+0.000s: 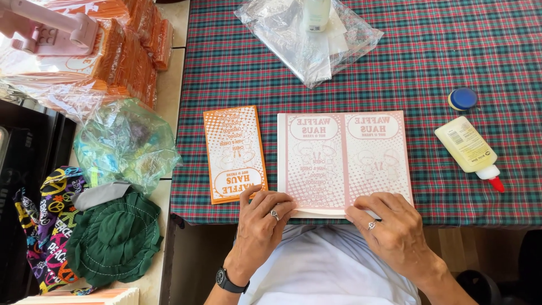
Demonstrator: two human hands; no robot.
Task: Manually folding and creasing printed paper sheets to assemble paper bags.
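Two bare hands rest flat on the near edge of a stack of pink-printed flat paper sheets (344, 161), which lies on the plaid red-and-green tablecloth (429, 56) just at the table's near edge, directly in front of the person. The left hand (261, 217) has its fingers spread moderately and pressed down on the near-left corner of the stack, gripping nothing; its thumb side also touches the near end of a narrow orange-printed flat paper packet (234, 152) lying just beside the stack to the left. The right hand (389, 223) lies palm down with fingers loosely together on the near-right part, also holding nothing. Pressing from both corners looks like a way to keep the sheets squared and still against the table edge.

A pale yellow plastic glue bottle with a red nozzle (468, 149) lies on its side to the right of the stack, within the right hand's reach, and its round blue cap (463, 98) sits apart, a little farther away. A crumpled clear plastic bag (307, 39) with a white bottle (316, 14) standing on it sits at the far side.

Off the cloth to the left, bundles of orange printed packets in clear wrap (121, 51) are piled far, a green-tinted plastic bag (124, 144) sits nearer, and a dark green stitched cloth (116, 237) lies nearest.
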